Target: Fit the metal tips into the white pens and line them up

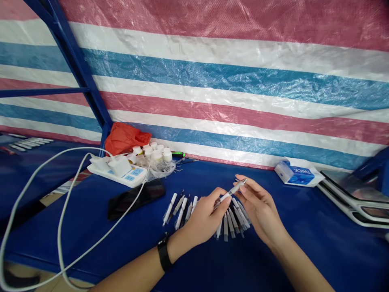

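Note:
A white pen with a grey grip and a silver pointed tip [228, 194] is held slantwise above the blue table, tip up to the right. My left hand [206, 213], with a black band on the wrist, is closed around its lower part. The fingers of my right hand [258, 202] pinch it close to the tip. Below lie several pen parts in a row: white barrels and dark thin refills [181, 209] to the left, grey-gripped pieces [231, 227] between my hands. My left hand hides the middle of the row.
Left of the row lies a black phone [136, 198], crossed by a white cable [65, 194] from a power strip [138, 177]. Behind are an orange-red bag [124, 138] and small white bottles [156, 153]. At right are a tissue pack [299, 173] and stacked white-framed devices [361, 198].

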A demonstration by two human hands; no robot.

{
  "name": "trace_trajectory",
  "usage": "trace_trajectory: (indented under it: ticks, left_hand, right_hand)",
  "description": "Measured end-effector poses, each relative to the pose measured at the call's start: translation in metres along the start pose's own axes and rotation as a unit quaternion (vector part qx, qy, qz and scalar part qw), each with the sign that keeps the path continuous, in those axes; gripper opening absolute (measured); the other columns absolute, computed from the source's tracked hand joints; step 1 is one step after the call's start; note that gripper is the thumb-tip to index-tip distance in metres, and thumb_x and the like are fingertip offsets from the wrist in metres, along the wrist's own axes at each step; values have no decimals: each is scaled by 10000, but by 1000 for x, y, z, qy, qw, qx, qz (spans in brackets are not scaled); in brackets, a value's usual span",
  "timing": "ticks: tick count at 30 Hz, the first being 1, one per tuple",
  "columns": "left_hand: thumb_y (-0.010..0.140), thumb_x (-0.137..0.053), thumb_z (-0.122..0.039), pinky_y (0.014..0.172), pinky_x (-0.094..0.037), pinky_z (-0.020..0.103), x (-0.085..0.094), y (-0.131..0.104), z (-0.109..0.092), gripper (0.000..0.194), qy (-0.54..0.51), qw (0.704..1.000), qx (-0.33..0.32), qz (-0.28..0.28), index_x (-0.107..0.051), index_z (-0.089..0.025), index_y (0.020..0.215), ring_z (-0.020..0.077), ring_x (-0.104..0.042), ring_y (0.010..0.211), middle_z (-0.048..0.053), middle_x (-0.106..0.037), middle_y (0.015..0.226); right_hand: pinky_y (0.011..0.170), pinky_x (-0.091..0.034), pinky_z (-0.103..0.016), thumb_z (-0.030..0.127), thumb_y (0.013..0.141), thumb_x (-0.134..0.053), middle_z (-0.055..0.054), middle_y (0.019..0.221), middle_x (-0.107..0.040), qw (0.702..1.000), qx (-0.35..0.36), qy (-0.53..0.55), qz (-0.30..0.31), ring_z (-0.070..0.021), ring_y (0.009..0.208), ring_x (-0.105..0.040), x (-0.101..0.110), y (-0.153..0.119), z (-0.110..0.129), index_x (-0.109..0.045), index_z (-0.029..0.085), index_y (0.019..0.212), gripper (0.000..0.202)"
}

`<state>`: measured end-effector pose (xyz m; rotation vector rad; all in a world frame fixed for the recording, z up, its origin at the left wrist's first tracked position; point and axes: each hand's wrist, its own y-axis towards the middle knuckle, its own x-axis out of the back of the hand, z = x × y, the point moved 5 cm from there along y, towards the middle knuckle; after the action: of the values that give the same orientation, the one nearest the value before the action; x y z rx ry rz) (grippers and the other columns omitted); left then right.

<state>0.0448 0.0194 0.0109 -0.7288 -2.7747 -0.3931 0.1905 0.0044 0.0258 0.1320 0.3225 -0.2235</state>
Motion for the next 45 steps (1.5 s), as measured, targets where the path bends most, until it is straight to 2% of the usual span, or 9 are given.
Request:
trace_trajectory:
  ticks: [5,9,14,19,25,29,37,45]
  left_hand:
    - [1000,-410,-482,509,-232,247,0,-1,-2,324,3,1000,-6,8,-545,-204,905,110,-340,497,-86,-348,548]
    - [1001,-416,-465,519,-233,248,-1,-2,-3,315,8,1000,-14,10,-532,-203,872,107,-351,499,-85,-364,548]
    - [999,-420,-467,513,-241,245,-1,-1,-2,308,7,1000,-7,13,-540,-203,894,105,-358,496,-88,-373,552]
    - [995,-419,-466,507,-238,244,-1,-1,0,309,8,1000,1,16,-518,-204,864,103,-337,503,-87,-361,564]
    - [996,-413,-474,496,-227,246,-1,-1,0,316,9,1000,4,22,-516,-205,866,102,-324,490,-90,-346,552]
    - [998,-411,-475,499,-230,247,-1,-1,0,318,14,1000,2,22,-527,-204,876,104,-336,485,-89,-355,549]
    - [992,-415,-478,496,-235,249,-2,-2,-1,320,18,1000,2,19,-498,-211,835,109,-348,482,-85,-356,542]
    - [988,-424,-468,488,-231,248,-1,-2,-2,308,24,999,9,21,-514,-209,849,108,-348,474,-87,-350,533]
  right_hand:
    - [928,-505,-387,484,671,-887,-29,855,-696,1000,4,-28,5,-212,924,-631,5,2,0,-803,285,918,328]
    - [886,-503,-354,442,694,-887,-6,796,-663,999,8,-48,5,-175,837,-607,10,3,-2,-795,288,905,277]
    - [976,-490,-412,450,685,-888,-31,856,-715,999,6,-53,8,-243,999,-657,8,2,-1,-803,293,965,332]
    - [1010,-486,-464,450,616,-924,-55,949,-779,999,-12,-30,-6,-249,984,-680,4,0,2,-802,301,1000,429]
    - [1037,-477,-478,399,698,-875,-56,1022,-784,1000,-2,-7,12,-258,1057,-683,5,0,1,-780,311,1075,398]
    - [1003,-500,-473,385,732,-852,-56,1052,-778,1000,4,-9,10,-259,1055,-681,8,1,1,-765,315,1114,397]
    - [900,-522,-441,418,698,-865,-49,978,-772,999,21,-16,-31,-231,913,-674,10,1,5,-766,305,1049,381]
    - [862,-519,-395,433,669,-885,-40,935,-761,999,11,-18,-27,-230,950,-661,9,1,4,-772,301,995,370]
